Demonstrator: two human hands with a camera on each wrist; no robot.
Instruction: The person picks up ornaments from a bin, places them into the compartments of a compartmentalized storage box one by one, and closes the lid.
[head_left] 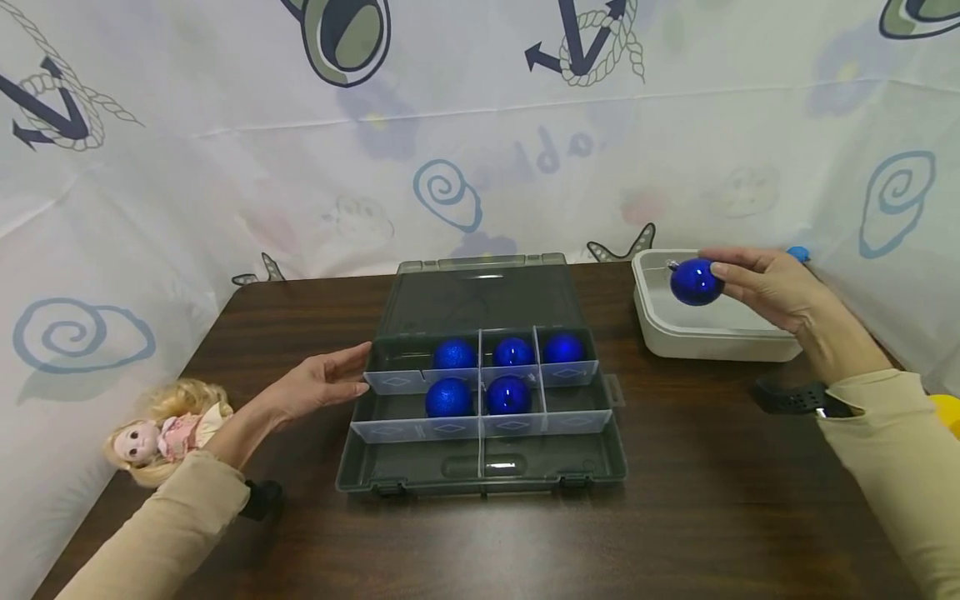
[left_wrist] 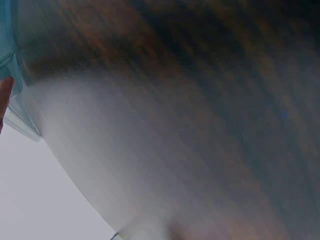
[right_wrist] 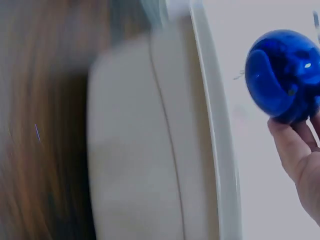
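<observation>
My right hand (head_left: 772, 287) pinches a shiny blue Christmas ball (head_left: 696, 282) above the white bin (head_left: 720, 340) at the back right. The same ball (right_wrist: 282, 75) shows at the fingertips in the right wrist view. My left hand (head_left: 318, 383) touches the left side of a dark translucent divider box (head_left: 408, 458), thumb and fingers fairly straight. Several blue balls sit in its back and middle rows, some glittery like the one in the middle row (head_left: 448, 398), some glossy. In the left wrist view only a fingertip (left_wrist: 5, 95) appears beside the box edge.
The box's lid (head_left: 483, 296) lies open towards the back wall. A blond doll (head_left: 180, 433) lies at the left, beside my left forearm. Something yellow (head_left: 947, 412) shows at the right edge, and a small blue thing (head_left: 798, 253) behind my right hand. A patterned cloth hangs behind the table.
</observation>
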